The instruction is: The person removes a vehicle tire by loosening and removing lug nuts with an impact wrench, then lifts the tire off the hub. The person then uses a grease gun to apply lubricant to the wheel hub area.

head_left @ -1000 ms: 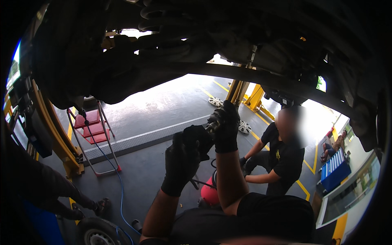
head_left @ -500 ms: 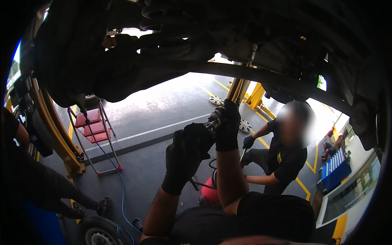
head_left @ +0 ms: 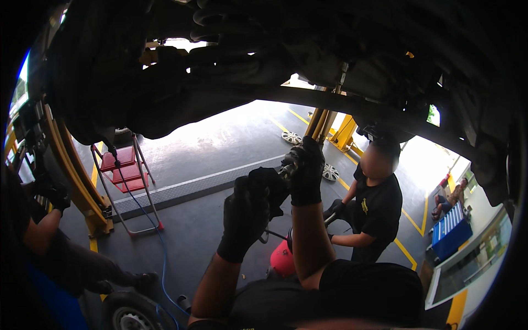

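Under the raised car (head_left: 286, 49) we find both gloved hands lifted together below the chassis. Our left hand (head_left: 250, 212) is curled shut beside the right hand (head_left: 304, 175), which is closed round a small metal part (head_left: 287, 165); we cannot tell whether the left also grips it or merely steadies it. The part sits at the fingertips, just beneath the dark underbody, touching both gloves.

Against the views a second and half a second ago, we note little change in our own hands: they hold the same raised position, so the work on the part reads as continuing, not finished. The co-worker (head_left: 374, 214) has shifted; the near arm, lifted half a second ago, is now lowered, the gloved hand holding a tool at waist level.

Markings and containers: yellow floor lines (head_left: 410, 256) run past the co-worker. A red step stool (head_left: 125, 170) stands left of centre, by a yellow lift post (head_left: 77, 181). A blue cabinet (head_left: 448, 231) stands at far right, a red canister (head_left: 283, 258) below our forearms. Two wheel covers (head_left: 291, 137) lie on the floor beyond.
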`<state>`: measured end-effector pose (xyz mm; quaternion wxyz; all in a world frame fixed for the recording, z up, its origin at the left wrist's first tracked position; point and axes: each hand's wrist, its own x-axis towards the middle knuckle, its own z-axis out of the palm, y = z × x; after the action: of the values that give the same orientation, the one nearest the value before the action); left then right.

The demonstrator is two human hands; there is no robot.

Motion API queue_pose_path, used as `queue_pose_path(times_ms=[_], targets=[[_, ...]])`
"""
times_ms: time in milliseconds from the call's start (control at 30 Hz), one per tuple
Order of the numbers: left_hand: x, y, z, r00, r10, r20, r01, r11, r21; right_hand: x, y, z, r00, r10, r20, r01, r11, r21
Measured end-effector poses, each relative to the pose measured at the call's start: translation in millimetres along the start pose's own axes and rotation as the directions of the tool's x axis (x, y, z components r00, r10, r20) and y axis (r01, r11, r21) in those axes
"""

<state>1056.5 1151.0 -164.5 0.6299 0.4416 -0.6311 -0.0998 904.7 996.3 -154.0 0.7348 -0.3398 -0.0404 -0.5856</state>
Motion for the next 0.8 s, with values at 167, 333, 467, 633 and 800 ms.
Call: queue_pose_path(times_ms=[167,333,467,633,800], targets=[[1.0,-10.6,2.7,1.0,0.001,0.023,-0.002,1.0,0.025,-0.4,1.1,2.9,0.998,0.05,0.024,-0.051,0.996,0.075],[-0.2,-14.4,8.0,0.999,0.029,0.03,-0.031,0.998,0.048,-3.0,0.4,3.0,0.997,-0.059,-0.058,0.055,0.996,-0.071],[-1.7,-11.4,9.1,0.999,0.049,0.002,-0.049,0.998,0.029,-2.5,-1.1,1.7,0.997,-0.016,0.072,0.015,1.0,0.004],[-3.2,-15.2,8.2,1.0,0.03,-0.005,-0.03,0.999,0.015,-2.4,-1.1,1.9,0.997,-0.069,-0.045,0.067,0.997,-0.039],[-4.8,-22.9,10.6,0.996,0.076,-0.043,-0.076,0.997,-0.001,-5.8,-0.5,2.8,1.0,0.019,-0.006,-0.019,0.999,0.041]])
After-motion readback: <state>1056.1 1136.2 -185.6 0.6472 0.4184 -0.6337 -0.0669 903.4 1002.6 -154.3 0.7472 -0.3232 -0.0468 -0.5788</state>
